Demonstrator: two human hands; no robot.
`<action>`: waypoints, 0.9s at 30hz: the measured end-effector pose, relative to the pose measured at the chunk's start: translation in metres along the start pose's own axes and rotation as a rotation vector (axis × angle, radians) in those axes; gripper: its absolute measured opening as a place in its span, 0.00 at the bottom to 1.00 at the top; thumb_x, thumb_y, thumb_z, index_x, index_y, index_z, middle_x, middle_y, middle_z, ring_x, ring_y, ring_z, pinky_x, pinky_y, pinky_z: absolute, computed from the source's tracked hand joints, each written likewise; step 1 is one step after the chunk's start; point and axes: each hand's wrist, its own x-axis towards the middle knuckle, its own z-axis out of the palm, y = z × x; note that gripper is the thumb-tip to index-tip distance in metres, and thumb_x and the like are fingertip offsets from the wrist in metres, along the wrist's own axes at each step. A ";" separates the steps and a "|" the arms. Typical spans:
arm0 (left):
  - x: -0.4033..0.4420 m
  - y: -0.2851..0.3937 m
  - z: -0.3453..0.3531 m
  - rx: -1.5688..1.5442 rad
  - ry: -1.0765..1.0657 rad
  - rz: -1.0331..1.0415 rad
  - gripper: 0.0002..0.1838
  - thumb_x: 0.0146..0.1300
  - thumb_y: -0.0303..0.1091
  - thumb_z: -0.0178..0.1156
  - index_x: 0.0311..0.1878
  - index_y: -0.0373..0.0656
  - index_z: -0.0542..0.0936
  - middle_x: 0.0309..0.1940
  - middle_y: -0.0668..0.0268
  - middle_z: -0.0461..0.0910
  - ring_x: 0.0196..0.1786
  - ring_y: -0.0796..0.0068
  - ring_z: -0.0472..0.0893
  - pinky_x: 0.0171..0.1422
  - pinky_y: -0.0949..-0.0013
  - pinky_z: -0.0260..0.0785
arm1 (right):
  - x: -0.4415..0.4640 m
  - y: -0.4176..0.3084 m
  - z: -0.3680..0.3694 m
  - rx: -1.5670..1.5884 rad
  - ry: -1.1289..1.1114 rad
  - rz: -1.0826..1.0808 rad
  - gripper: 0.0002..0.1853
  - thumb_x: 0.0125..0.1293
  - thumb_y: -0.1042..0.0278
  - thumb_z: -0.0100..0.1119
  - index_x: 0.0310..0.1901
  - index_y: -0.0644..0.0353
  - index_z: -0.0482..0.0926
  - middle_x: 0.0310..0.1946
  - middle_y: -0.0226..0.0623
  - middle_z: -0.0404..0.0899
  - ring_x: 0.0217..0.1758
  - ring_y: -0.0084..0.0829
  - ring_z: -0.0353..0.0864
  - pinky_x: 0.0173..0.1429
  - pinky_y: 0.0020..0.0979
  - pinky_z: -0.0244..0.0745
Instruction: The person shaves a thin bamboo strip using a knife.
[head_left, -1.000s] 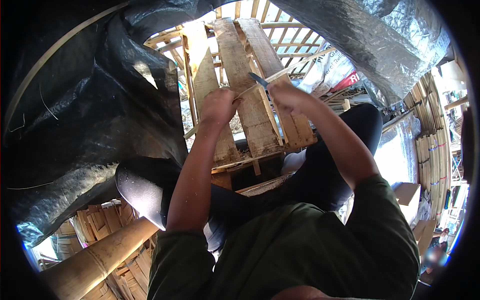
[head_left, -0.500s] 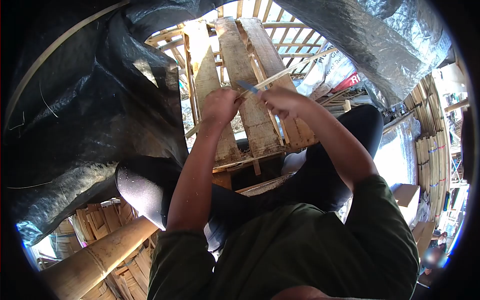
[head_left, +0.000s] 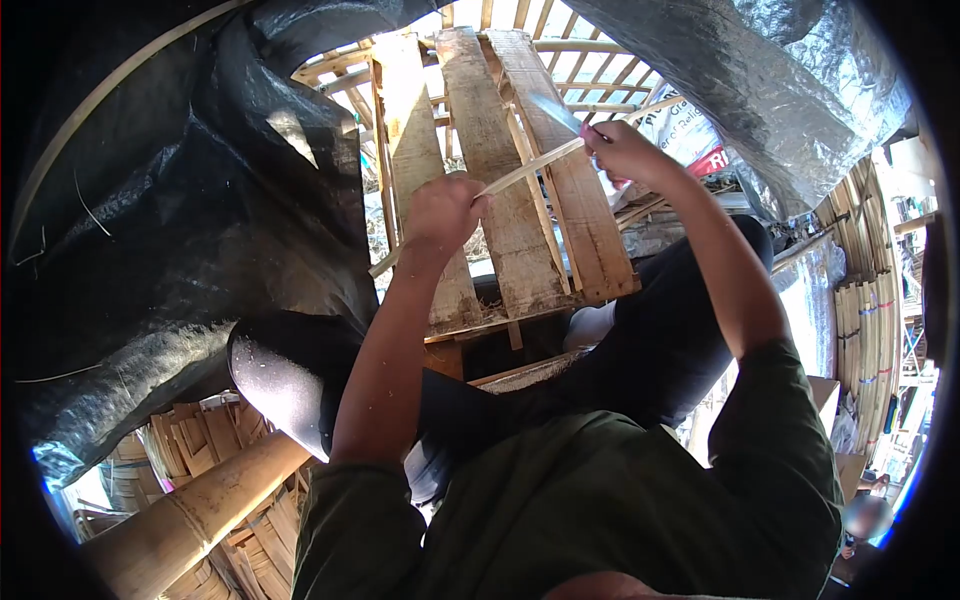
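My left hand (head_left: 443,210) is closed around a thin pale strip, which looks like bamboo (head_left: 530,170). The strip slants from below my left wrist up to the right, across the wooden planks (head_left: 485,130). In my right hand (head_left: 622,155) is a knife (head_left: 557,112), its handle inside my closed fingers and its blade pointing up and left, slightly blurred. The blade lies beyond the strip, near the strip's right part. My right fingers partly hide the handle, and the strip's far end passes behind that hand.
Dark plastic sheeting (head_left: 200,240) hangs at the left and more sheeting (head_left: 740,90) at the upper right. A printed white sack (head_left: 675,130) lies behind my right hand. A thick bamboo pole (head_left: 200,505) crosses the lower left. Bundled strips (head_left: 865,330) stand at the right; another person (head_left: 865,520) is beyond.
My right hand has moved up and to the right with the knife, away from my left hand. My left hand stays in nearly the same place on the strip.
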 end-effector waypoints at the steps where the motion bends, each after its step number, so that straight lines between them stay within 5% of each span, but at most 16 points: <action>1: 0.002 0.000 -0.002 0.003 -0.002 0.000 0.12 0.65 0.43 0.63 0.37 0.43 0.86 0.38 0.59 0.84 0.45 0.56 0.84 0.52 0.53 0.75 | 0.004 0.008 -0.008 -0.163 -0.031 -0.081 0.25 0.78 0.47 0.47 0.36 0.63 0.79 0.18 0.29 0.71 0.22 0.22 0.74 0.29 0.31 0.74; 3: 0.007 0.003 -0.011 0.046 -0.066 -0.043 0.13 0.65 0.44 0.63 0.36 0.43 0.85 0.37 0.59 0.84 0.43 0.56 0.84 0.50 0.54 0.76 | 0.014 0.034 -0.026 -0.399 -0.120 -0.273 0.19 0.76 0.52 0.55 0.40 0.61 0.86 0.24 0.31 0.80 0.30 0.22 0.79 0.41 0.31 0.74; 6: 0.014 0.004 -0.028 0.158 -0.082 -0.105 0.14 0.65 0.47 0.64 0.35 0.46 0.86 0.33 0.59 0.82 0.41 0.54 0.83 0.46 0.53 0.75 | 0.006 0.043 -0.027 -0.281 -0.172 -0.314 0.11 0.71 0.63 0.63 0.44 0.64 0.86 0.34 0.37 0.87 0.37 0.25 0.82 0.46 0.29 0.77; 13: 0.025 0.013 -0.060 0.180 -0.034 -0.098 0.13 0.65 0.45 0.63 0.31 0.47 0.86 0.31 0.64 0.80 0.38 0.59 0.84 0.43 0.57 0.75 | -0.035 0.006 0.041 -0.200 -0.179 -0.343 0.07 0.60 0.70 0.73 0.38 0.60 0.87 0.36 0.36 0.88 0.38 0.25 0.86 0.45 0.28 0.80; 15: 0.029 0.013 -0.063 0.182 -0.033 -0.103 0.13 0.65 0.44 0.63 0.31 0.47 0.86 0.30 0.65 0.80 0.37 0.59 0.84 0.42 0.57 0.75 | -0.033 0.023 0.061 -0.152 -0.222 -0.573 0.08 0.59 0.68 0.74 0.36 0.59 0.86 0.36 0.36 0.88 0.36 0.27 0.87 0.42 0.28 0.82; 18: 0.032 0.016 -0.065 0.182 -0.049 -0.102 0.12 0.64 0.44 0.64 0.32 0.47 0.86 0.29 0.65 0.80 0.36 0.60 0.84 0.41 0.58 0.75 | -0.016 0.041 0.054 -0.254 -0.179 -0.585 0.08 0.59 0.67 0.74 0.38 0.57 0.86 0.35 0.35 0.87 0.33 0.28 0.87 0.39 0.29 0.83; 19: 0.033 0.018 -0.065 0.172 -0.047 -0.111 0.12 0.64 0.44 0.64 0.32 0.47 0.86 0.29 0.65 0.79 0.35 0.60 0.84 0.41 0.58 0.74 | -0.008 0.047 0.037 -0.268 -0.127 -0.549 0.07 0.61 0.67 0.71 0.39 0.56 0.85 0.33 0.35 0.87 0.30 0.29 0.87 0.35 0.31 0.83; 20: 0.033 0.019 -0.064 0.160 -0.046 -0.120 0.12 0.64 0.44 0.64 0.32 0.48 0.86 0.29 0.65 0.79 0.35 0.60 0.84 0.40 0.57 0.74 | -0.010 0.024 0.011 -0.436 -0.063 -0.175 0.05 0.64 0.67 0.68 0.40 0.55 0.85 0.33 0.36 0.87 0.31 0.28 0.87 0.37 0.32 0.82; 22: 0.033 0.017 -0.061 0.167 -0.031 -0.098 0.11 0.63 0.44 0.65 0.33 0.48 0.86 0.27 0.64 0.77 0.33 0.58 0.82 0.38 0.57 0.73 | 0.017 0.050 -0.017 -0.609 0.301 0.013 0.09 0.63 0.63 0.68 0.39 0.58 0.84 0.32 0.42 0.86 0.36 0.38 0.87 0.42 0.43 0.80; 24: 0.035 0.017 -0.059 0.172 -0.003 -0.073 0.10 0.63 0.44 0.66 0.34 0.48 0.86 0.26 0.63 0.76 0.31 0.56 0.81 0.37 0.57 0.72 | 0.033 0.079 -0.043 -0.751 0.396 -0.044 0.10 0.62 0.61 0.67 0.37 0.59 0.85 0.33 0.48 0.86 0.40 0.47 0.87 0.45 0.45 0.81; 27: 0.036 0.015 -0.061 0.184 0.000 -0.081 0.11 0.63 0.44 0.65 0.34 0.47 0.86 0.26 0.62 0.75 0.32 0.56 0.81 0.36 0.56 0.72 | 0.010 0.061 -0.045 -0.623 0.375 -0.098 0.10 0.61 0.62 0.69 0.36 0.59 0.85 0.34 0.47 0.86 0.40 0.45 0.88 0.46 0.42 0.81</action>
